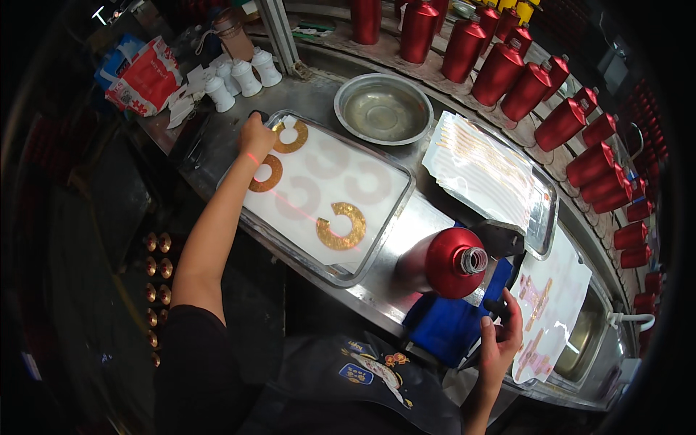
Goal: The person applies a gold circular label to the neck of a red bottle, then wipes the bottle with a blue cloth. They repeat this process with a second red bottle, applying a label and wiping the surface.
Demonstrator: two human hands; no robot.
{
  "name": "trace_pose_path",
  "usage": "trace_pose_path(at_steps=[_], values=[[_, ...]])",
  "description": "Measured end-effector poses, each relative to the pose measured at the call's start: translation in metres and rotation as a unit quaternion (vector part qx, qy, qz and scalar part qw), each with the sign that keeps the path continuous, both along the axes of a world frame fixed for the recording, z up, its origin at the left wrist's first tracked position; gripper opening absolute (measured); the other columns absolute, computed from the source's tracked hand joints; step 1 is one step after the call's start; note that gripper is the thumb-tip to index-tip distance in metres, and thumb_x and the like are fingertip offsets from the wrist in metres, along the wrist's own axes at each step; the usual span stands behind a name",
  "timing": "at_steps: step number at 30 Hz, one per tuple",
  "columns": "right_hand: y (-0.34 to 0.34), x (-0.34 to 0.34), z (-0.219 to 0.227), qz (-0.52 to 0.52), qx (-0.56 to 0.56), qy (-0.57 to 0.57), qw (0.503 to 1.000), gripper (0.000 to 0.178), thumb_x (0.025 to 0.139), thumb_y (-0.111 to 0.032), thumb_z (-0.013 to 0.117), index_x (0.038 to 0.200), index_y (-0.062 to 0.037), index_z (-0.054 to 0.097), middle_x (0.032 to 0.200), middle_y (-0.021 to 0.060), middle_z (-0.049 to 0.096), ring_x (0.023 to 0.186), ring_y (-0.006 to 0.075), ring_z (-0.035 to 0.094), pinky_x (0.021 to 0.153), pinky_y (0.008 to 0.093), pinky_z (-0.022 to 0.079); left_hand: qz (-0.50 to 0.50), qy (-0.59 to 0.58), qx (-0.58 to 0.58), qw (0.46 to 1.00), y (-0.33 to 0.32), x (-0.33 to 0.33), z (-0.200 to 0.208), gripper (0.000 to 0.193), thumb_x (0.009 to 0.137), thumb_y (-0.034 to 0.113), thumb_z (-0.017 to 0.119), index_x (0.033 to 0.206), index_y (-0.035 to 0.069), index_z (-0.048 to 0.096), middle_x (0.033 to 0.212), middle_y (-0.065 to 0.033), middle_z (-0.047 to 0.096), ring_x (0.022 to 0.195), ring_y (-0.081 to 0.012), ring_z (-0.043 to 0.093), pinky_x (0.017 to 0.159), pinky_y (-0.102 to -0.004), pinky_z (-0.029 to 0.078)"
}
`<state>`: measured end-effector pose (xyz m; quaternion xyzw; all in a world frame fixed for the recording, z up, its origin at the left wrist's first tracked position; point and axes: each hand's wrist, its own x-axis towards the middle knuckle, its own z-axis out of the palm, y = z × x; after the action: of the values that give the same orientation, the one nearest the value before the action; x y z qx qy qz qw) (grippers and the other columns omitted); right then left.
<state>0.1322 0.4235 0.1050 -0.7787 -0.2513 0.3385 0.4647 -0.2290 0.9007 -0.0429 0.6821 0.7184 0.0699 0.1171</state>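
Observation:
My left hand point(255, 139) is closed at the far left corner of a metal tray point(410, 190), beside a gold C-shaped decal point(292, 135). A black tip shows at its fingers; whatever they pinch is hidden. White sheet point(290, 235) lines the tray, with another gold decal point(342, 228) and an orange-gold one point(267, 174) on it. Paler C shapes show faintly through the sheet. Near the blue cloth point(442, 330), my right hand point(502, 337) has its fingers curved and apart, one black-tipped, with nothing visibly held. A red metallic bottle point(453, 272), uncapped, stands tilted in view just beyond it.
Behind the tray sits a metal basin point(383, 109) of water. A second tray point(540, 217) carries striped sheets point(482, 170). Pink-gold decal sheets point(554, 304) lie by a sink point(586, 337). Red bottles point(500, 72) line the back shelf; white ceramic pieces point(246, 76) stand far left.

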Motion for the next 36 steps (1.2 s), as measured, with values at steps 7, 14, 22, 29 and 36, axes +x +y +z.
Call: trace_pose_path(at_steps=[7,14,22,29,36], values=[[-0.008,-0.011,0.001,0.005,0.020,0.011,1.000,0.056,0.088,-0.004,0.070,0.142,0.0005,0.054,0.118,0.0084,0.065,0.065,0.0011,0.047,0.059,0.0153,0.035,-0.048,-0.067,0.068,0.994,-0.004,0.007,0.006,0.021,0.080,0.007,0.071,0.089,-0.002,0.054,0.080,-0.0180,0.070,0.077,-0.0352,0.070,0.071,-0.0427,0.054],[0.024,-0.048,0.021,0.202,0.028,0.123,0.971,0.031,0.087,-0.007,0.074,0.117,0.0002,0.070,0.093,0.0044,0.066,0.056,0.0037,0.051,0.053,0.0190,0.038,-0.061,-0.197,0.016,0.978,-0.078,0.046,0.083,0.016,0.086,0.003,0.066,0.095,-0.003,0.054,0.080,-0.0140,0.069,0.077,-0.0253,0.071,0.065,-0.0375,0.056],[0.107,-0.139,-0.016,0.070,0.022,0.534,0.842,0.038,0.099,-0.020,0.067,0.133,-0.0038,0.063,0.076,-0.0029,0.063,0.058,0.0042,0.052,0.052,0.0204,0.040,-0.026,-0.581,-0.173,0.795,-0.211,0.074,0.175,0.039,0.091,-0.003,0.065,0.128,0.003,0.056,0.097,-0.0022,0.061,0.090,-0.0106,0.064,0.075,-0.0258,0.059],[0.115,-0.137,-0.009,-0.009,0.094,0.525,0.846,0.029,0.094,-0.012,0.070,0.121,-0.0020,0.062,0.078,0.0011,0.063,0.056,0.0074,0.053,0.053,0.0227,0.041,-0.019,-0.624,-0.253,0.739,-0.262,0.072,0.190,0.050,0.089,-0.011,0.063,0.136,-0.002,0.048,0.102,-0.0058,0.060,0.088,-0.0093,0.063,0.083,-0.0224,0.054],[0.099,-0.103,0.030,0.054,0.293,0.298,0.907,0.037,0.095,0.002,0.065,0.132,0.0047,0.059,0.123,0.0097,0.066,0.112,0.0142,0.063,0.097,0.0289,0.051,-0.065,-0.699,-0.279,0.655,-0.257,0.099,0.200,0.050,0.090,-0.010,0.065,0.136,-0.001,0.048,0.111,-0.0090,0.063,0.097,-0.0120,0.065,0.087,-0.0251,0.055]])
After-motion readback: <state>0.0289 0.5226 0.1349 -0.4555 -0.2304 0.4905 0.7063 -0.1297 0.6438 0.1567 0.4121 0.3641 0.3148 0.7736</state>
